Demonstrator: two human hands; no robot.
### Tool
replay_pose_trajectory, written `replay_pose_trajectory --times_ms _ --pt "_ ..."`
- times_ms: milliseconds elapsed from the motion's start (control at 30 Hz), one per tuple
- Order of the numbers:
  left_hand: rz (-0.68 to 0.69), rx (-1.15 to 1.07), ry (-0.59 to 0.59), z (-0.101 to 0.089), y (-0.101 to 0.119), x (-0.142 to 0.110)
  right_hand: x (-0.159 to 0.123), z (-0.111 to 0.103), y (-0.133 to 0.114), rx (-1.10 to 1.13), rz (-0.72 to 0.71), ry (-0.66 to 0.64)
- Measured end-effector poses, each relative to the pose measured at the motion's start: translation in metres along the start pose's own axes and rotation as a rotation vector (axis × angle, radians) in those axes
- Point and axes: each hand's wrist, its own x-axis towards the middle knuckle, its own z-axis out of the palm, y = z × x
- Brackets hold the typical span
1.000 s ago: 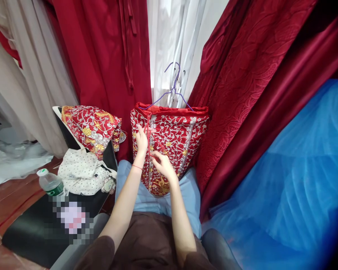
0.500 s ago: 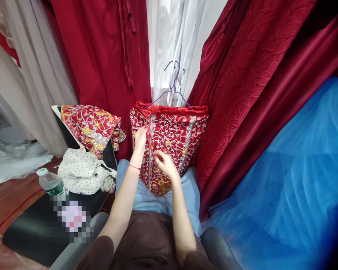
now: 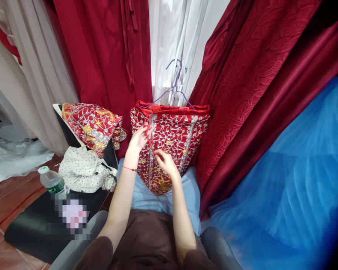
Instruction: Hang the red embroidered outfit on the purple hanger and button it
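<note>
A red skirt-like garment (image 3: 171, 129) with silver and gold embroidery hangs on a purple wire hanger (image 3: 175, 87), its pointed lower part lying over my lap. From its red waistband, a thin red ribbon (image 3: 148, 138) runs down the left side. My left hand (image 3: 139, 139) has this ribbon at its fingers, palm turned partly up, just below the waistband. Lower down, my right hand (image 3: 165, 162) pinches the ribbon near its end, in front of the embroidery. Between the two hands the ribbon is stretched in a short slanting line.
To my left stands a black chair (image 3: 30, 228) with a matching embroidered piece (image 3: 91, 125) over its back. On it are a dotted white cloth bag (image 3: 80, 168), a plastic bottle (image 3: 51, 180) and a blurred item. Dark red gowns (image 3: 248, 75) and a blue tulle dress (image 3: 293, 180) hang around.
My left hand has turned its palm upward and spread its fingers more along the ribbon. My right hand keeps its pinch in nearly the same place.
</note>
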Motion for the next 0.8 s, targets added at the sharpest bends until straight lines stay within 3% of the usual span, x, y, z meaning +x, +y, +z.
replay_pose_trajectory --times_ms 167,367,567,700,800 --pt "0.083 -0.082 0.068 0.0 -0.006 0.002 0.0 0.001 0.0 -0.028 -0.003 -0.007" --pt "0.219 0.061 0.192 0.002 -0.008 -0.001 0.0 0.003 0.0 -0.016 0.02 -0.026" --pt "0.248 0.137 0.192 0.002 -0.008 -0.003 0.0 0.003 0.001 -0.017 0.022 -0.025" --pt "0.365 0.225 0.327 -0.011 -0.017 -0.004 -0.001 0.0 0.003 -0.03 0.016 -0.016" --pt "0.313 0.314 0.341 -0.03 -0.032 -0.009 -0.001 -0.004 0.006 -0.041 0.029 -0.001"
